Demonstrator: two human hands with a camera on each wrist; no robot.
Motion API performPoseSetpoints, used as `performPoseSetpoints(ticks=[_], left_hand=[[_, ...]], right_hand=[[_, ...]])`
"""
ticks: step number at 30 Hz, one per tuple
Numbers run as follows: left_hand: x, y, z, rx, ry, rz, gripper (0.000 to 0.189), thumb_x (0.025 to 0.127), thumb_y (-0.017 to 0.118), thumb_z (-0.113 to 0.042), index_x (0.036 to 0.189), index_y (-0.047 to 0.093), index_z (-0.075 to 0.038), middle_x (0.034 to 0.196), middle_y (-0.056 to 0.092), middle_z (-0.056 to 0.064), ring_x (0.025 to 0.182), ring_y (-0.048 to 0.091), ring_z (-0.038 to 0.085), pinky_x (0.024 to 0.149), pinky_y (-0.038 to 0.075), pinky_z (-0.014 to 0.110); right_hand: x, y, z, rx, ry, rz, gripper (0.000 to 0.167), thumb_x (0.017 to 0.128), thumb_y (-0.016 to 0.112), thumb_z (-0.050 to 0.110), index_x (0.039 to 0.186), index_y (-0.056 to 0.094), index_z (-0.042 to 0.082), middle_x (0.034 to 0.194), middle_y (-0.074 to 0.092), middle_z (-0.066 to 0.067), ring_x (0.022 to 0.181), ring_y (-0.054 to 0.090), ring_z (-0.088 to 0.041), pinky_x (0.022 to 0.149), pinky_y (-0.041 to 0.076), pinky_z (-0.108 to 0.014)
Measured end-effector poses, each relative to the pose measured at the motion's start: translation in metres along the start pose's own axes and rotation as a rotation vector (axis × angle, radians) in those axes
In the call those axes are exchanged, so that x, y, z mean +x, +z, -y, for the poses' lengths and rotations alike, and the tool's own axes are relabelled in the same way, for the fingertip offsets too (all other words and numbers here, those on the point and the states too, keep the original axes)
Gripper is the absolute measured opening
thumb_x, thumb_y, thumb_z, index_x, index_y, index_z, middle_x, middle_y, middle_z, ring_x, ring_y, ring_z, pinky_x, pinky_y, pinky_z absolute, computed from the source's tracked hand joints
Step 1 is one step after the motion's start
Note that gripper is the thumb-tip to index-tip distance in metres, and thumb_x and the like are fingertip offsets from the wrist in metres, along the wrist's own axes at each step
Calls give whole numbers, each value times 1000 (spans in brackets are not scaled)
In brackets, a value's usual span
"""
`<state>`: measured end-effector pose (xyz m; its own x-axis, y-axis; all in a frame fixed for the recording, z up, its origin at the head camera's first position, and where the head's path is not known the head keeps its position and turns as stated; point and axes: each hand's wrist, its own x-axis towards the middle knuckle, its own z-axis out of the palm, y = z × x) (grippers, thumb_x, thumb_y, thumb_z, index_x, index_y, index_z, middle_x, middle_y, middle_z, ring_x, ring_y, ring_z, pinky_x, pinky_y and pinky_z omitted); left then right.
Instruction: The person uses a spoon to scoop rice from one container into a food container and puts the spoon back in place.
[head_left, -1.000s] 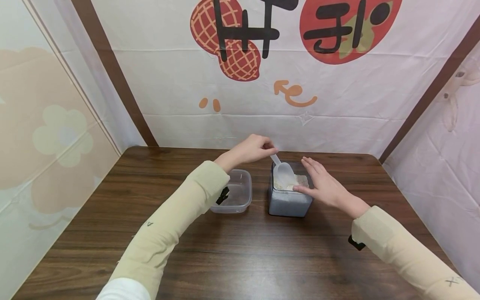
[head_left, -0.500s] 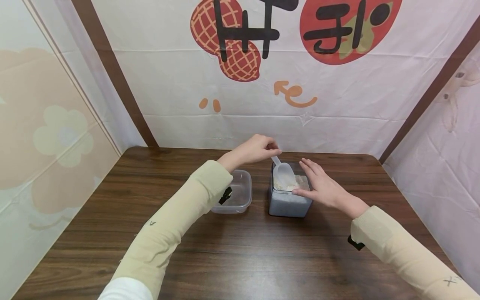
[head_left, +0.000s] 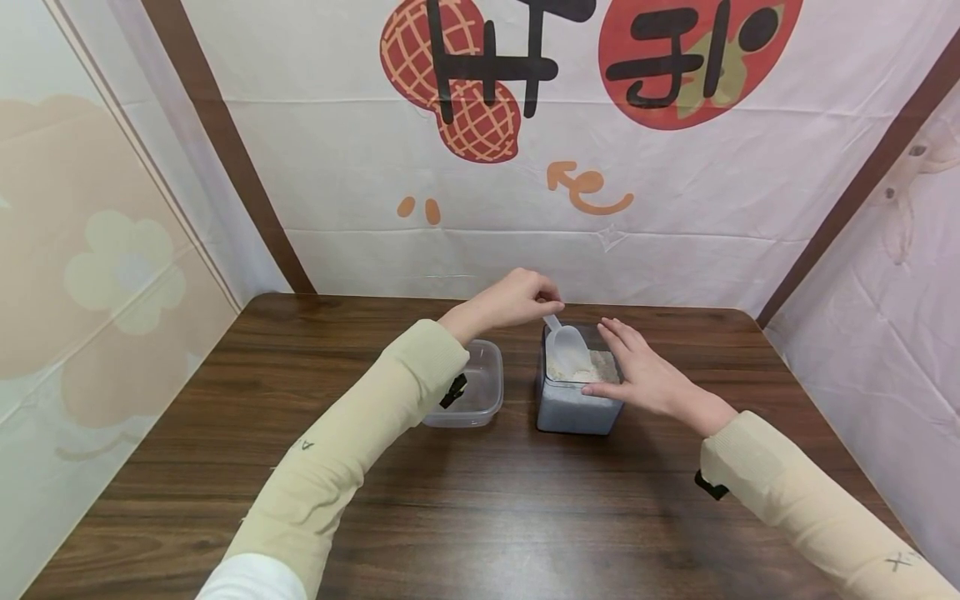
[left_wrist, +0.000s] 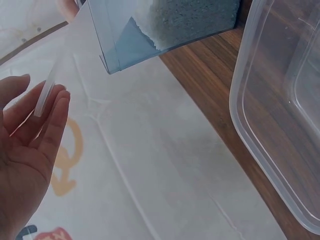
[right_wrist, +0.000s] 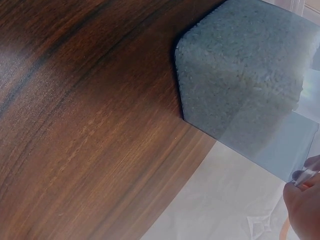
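My left hand (head_left: 510, 298) pinches the handle of a white scoop (head_left: 568, 346) from above. The scoop's bowl is tilted into white rice (head_left: 600, 365) inside a blue see-through square container (head_left: 577, 410). In the left wrist view the handle (left_wrist: 46, 95) runs between the thumb and fingers. On the container's right side is my right hand (head_left: 651, 375), fingers straight and spread, its thumb along the front rim. Whether it presses firmly I cannot tell. To the left stands a clear plastic box (head_left: 487, 392) without a lid, partly hidden by my left forearm.
Everything stands on a dark wooden table (head_left: 480, 508), with the containers towards its back edge. A printed white cloth (head_left: 337, 167) hangs close behind that edge, and more cloth hangs on both sides. The clear box sits a short gap left of the container.
My left hand has shifted slightly to the right with the scoop's handle. The right hand has moved very slightly left at the rim. The containers have stayed in place.
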<state>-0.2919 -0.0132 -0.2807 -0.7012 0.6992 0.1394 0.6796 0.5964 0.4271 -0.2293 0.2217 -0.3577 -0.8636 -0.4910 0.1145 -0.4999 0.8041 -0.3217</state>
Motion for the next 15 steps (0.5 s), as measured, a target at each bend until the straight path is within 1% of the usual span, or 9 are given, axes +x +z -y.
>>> performPoseSetpoints(ticks=[8, 12, 15], left_hand=[[4, 0, -4, 31, -18, 44, 17, 90, 57, -17, 94, 70, -8, 88, 66, 2, 74, 58, 10, 67, 46, 22], [5, -1, -6, 68, -22, 66, 15, 88, 59, -15, 90, 72, -8, 87, 67, 1, 75, 59, 9, 69, 46, 21], [5, -1, -9, 99, -38, 84, 14, 87, 59, -14, 89, 72, -8, 86, 68, 1, 76, 60, 10, 70, 46, 22]], right_hand=[[0, 0, 1, 0, 11, 7, 101, 76, 58, 63, 143, 18, -1, 149, 14, -14, 136, 11, -34, 102, 24, -51], [0, 0, 1, -4, 20, 20, 102, 76, 56, 64, 143, 16, -1, 149, 14, -14, 136, 10, -33, 103, 23, -50], [0, 0, 0, -4, 23, 17, 102, 76, 56, 64, 143, 16, -1, 149, 14, -15, 136, 10, -32, 103, 23, -50]])
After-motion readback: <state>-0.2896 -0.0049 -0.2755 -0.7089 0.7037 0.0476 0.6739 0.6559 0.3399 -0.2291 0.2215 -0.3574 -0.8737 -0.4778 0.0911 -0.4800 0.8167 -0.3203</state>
